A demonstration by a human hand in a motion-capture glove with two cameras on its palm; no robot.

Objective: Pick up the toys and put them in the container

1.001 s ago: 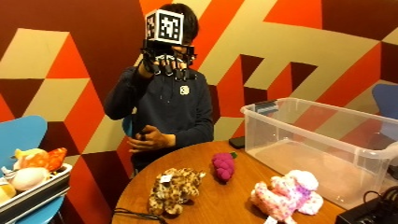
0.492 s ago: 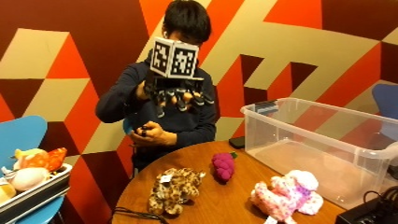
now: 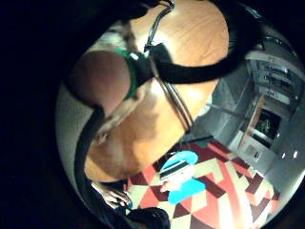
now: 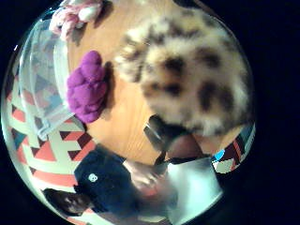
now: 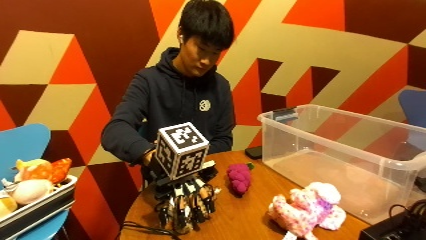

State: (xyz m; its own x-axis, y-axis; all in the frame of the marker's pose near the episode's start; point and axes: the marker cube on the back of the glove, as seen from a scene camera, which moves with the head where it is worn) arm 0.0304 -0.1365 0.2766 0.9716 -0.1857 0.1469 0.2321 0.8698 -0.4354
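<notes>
Gloved right hand [image 5: 183, 202] lowered over near edge of round wooden desk [image 5: 246, 215], fingers [image 5: 190, 212] pointing down and spread. Leopard-spotted plush toy [image 4: 192, 77] directly under palm, filling much of thumb-side palm view (close to palm, no contact visible). Fingers not curled round anything as far as visible, nothing held; toy itself hidden behind hand in outside view.

Purple plush toy [image 5: 238, 178] lying on desk just beside hand, on container side, apart from fingers. Same purple toy [image 4: 86, 89] seen beside leopard toy in thumb-side view, small gap of bare wood between them. Pink-and-white plush toy [image 5: 307, 207] lying on desk further along, near front wall of container, well apart from hand.

Clear plastic container [image 5: 353, 150] standing on desk at far side from hand, open top, no toys inside. Small dark flat object [image 5: 253, 152] on desk beside container corner (too small to identify).

Little-finger-side view mostly blocked by black straps and a round brownish shape; wooden desk surface [image 3: 190, 38] behind, plus blue chair [image 3: 183, 188] on patterned floor.

Blue chair [image 5: 23, 150] beside desk carrying tray [image 5: 36, 207] with more soft toys [image 5: 36, 177], orange and pale ones, well apart from hand. Other, bare hand tucked behind gloved one near desk edge, mostly hidden. Person in dark hoodie [image 5: 176, 107] seated behind desk, leaning forward.
</notes>
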